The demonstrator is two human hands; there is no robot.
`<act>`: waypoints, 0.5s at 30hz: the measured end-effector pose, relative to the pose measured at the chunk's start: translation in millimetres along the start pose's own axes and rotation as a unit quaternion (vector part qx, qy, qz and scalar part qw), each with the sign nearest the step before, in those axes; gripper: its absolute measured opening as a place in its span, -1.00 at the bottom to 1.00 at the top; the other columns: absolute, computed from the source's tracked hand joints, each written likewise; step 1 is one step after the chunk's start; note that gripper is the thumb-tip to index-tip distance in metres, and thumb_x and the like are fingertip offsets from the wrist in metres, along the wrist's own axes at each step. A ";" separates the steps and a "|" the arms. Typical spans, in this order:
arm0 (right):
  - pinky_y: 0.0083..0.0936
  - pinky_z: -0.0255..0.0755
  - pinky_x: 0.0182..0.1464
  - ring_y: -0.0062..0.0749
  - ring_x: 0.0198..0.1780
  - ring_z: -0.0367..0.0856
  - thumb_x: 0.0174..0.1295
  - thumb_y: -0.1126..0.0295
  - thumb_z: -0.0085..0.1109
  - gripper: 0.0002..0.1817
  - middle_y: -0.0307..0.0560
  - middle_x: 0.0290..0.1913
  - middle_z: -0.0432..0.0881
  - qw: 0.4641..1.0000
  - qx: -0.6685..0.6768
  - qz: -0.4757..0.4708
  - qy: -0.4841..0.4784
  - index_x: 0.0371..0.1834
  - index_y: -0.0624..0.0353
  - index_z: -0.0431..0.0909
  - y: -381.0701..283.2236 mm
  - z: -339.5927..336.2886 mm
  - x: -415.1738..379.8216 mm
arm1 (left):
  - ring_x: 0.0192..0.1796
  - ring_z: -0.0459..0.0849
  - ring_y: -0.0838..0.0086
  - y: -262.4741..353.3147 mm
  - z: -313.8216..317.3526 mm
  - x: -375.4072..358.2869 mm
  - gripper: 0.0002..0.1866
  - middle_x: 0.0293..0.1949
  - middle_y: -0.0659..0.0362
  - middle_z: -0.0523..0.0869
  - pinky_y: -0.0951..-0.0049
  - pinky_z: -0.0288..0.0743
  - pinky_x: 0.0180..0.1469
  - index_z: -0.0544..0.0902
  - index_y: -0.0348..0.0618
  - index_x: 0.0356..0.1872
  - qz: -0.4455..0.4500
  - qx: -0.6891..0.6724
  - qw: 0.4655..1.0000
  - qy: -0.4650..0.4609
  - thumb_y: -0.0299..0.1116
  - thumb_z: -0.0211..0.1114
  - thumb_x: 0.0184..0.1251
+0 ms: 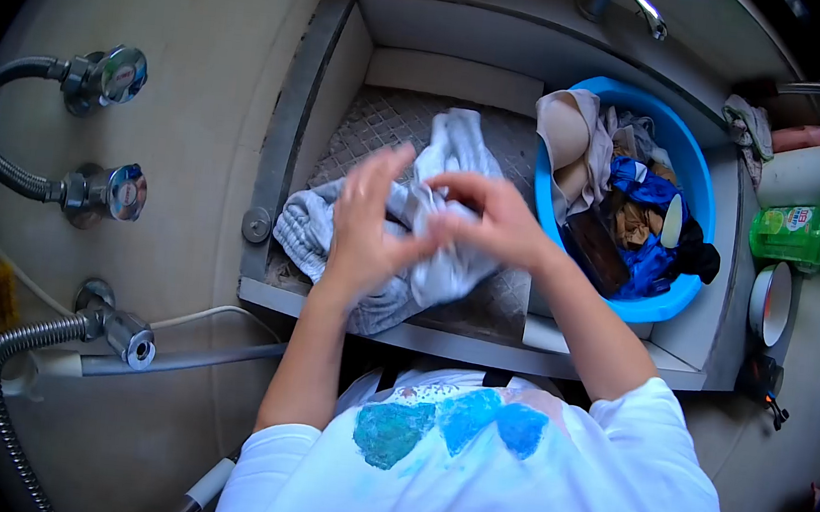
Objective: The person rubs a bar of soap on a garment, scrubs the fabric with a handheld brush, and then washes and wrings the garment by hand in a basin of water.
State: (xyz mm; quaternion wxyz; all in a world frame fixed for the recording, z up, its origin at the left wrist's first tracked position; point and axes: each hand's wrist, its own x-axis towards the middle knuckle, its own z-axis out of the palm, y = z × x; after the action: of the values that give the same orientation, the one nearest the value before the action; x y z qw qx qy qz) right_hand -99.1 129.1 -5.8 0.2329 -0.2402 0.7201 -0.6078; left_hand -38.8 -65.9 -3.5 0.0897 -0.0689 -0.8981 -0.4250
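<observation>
A light grey garment (445,260) with ribbed cuffs lies bunched on the ridged washboard floor (384,118) of the sink. Over its left part is my left hand (366,221), the fingers stretched upward and the thumb out to the right. My right hand (499,220) hovers at the garment's middle, its fingers and thumb curved with a gap between them. Motion smears both hands slightly, and they hide part of the cloth.
A blue basin (669,308) full of mixed clothes stands in the sink's right side. Above is a faucet (636,5). Right of the sink are a green pump bottle (792,234) and a white bowl (772,304). Valves (115,193) and hoses line the left wall.
</observation>
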 end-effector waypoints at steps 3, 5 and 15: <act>-0.29 0.38 -0.01 -0.11 -0.12 0.52 -0.02 0.00 0.42 -0.43 -0.02 -0.19 0.55 0.982 -0.166 -0.093 -0.003 0.02 0.09 0.59 -11.3 12.1 -43.0 | 0.36 0.25 -0.20 30.5 -5.7 -34.7 0.12 0.36 -0.10 0.30 -0.19 0.26 0.19 0.36 0.24 0.41 -0.008 0.199 0.972 -0.125 0.31 0.52 -0.38; -0.25 0.34 0.05 -0.07 -0.01 0.46 -0.03 0.09 0.43 -0.45 -0.01 -0.06 0.51 0.960 -0.249 -0.117 0.048 0.02 0.07 0.55 -8.4 22.8 -66.4 | 0.34 0.29 -0.15 41.0 -1.2 -41.1 0.14 0.36 -0.09 0.31 -0.07 0.28 0.20 0.37 0.26 0.40 -0.014 0.246 0.960 -0.131 0.10 0.62 -0.47; 0.00 0.43 -0.22 0.26 -0.26 0.59 0.35 0.05 0.04 -0.57 0.30 -0.37 0.61 0.965 -0.220 0.038 0.136 -0.20 0.28 0.53 73.2 8.8 45.2 | -0.04 0.64 0.01 -11.7 24.8 57.0 -0.24 -0.16 -0.08 0.68 0.08 0.54 -0.04 0.53 -0.17 0.07 -0.086 0.203 0.953 -0.209 0.04 0.50 -0.20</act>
State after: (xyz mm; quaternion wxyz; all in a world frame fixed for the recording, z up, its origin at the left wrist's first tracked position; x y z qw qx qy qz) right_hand -133.2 104.6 -81.3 0.0972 -0.1735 0.8694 -0.4523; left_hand -99.2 -51.3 -15.2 -0.1249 -0.0589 -0.9667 -0.2155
